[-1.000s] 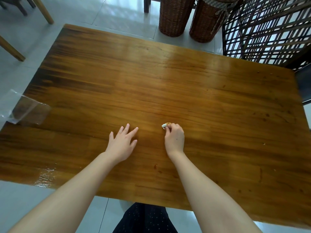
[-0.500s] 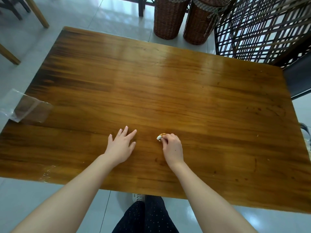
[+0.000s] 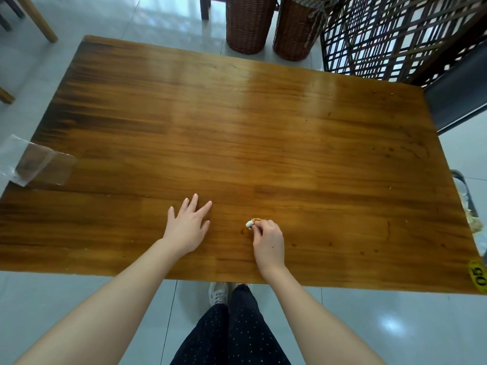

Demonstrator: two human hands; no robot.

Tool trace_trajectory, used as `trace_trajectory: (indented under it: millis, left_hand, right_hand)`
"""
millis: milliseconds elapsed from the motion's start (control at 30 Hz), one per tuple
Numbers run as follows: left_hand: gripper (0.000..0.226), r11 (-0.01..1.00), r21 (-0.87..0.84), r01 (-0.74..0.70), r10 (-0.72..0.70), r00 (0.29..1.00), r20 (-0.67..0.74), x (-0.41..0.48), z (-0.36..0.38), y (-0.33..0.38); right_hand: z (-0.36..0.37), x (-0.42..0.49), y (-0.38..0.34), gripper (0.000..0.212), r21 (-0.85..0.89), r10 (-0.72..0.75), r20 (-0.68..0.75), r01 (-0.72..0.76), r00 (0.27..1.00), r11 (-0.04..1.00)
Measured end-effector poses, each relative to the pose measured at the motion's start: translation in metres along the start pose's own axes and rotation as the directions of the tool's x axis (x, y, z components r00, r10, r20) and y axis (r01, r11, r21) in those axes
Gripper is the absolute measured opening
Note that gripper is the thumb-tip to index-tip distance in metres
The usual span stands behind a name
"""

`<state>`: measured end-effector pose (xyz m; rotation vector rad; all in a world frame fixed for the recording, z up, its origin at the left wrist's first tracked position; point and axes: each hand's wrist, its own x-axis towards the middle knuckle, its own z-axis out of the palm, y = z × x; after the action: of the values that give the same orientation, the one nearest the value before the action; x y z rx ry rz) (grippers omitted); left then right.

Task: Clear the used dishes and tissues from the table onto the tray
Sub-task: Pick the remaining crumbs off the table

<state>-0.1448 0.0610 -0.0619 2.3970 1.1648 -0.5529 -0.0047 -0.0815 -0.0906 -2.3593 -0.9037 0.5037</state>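
Note:
My right hand [image 3: 267,239] pinches a small wad of tissue [image 3: 250,222], white with a yellowish stain, against the wooden table [image 3: 290,127] near its front edge. A small dark spot lies on the wood just beside the wad. My left hand [image 3: 188,223] rests flat on the table to the left of it, fingers spread and holding nothing. At the right edge of the view, part of a dark tray [image 3: 467,201] with crumpled tissues in it shows beyond the table's side.
A clear plastic sheet [image 3: 37,165] hangs over the table's left edge. Two wicker baskets [image 3: 247,25] and a lattice screen [image 3: 395,35] stand behind the table. A dark chair seat [image 3: 458,93] sits at the far right. A yellow sticker [image 3: 478,276] marks the front right corner.
My right hand with the tissue wad has slid a little toward the front edge of the table. The view has pulled back. My left hand has stayed flat.

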Motion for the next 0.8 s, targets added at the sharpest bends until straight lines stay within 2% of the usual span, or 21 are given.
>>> trace_trajectory:
  millis: [400, 800]
  left_hand:
    - [0.057, 1.000, 0.016, -0.025, 0.025, 1.000, -0.007, -0.027, 0.026, 0.002]
    - [0.057, 0.997, 0.032, -0.076, 0.076, 0.997, 0.001, -0.025, 0.035, 0.029]
  right_hand:
    - [0.005, -0.025, 0.003, 0.021, -0.055, -0.115, 0.115, 0.122, 0.987, 0.991]
    - [-0.041, -0.022, 0.059, 0.019, -0.015, 0.070, 0.005, -0.070, 0.998, 0.997]
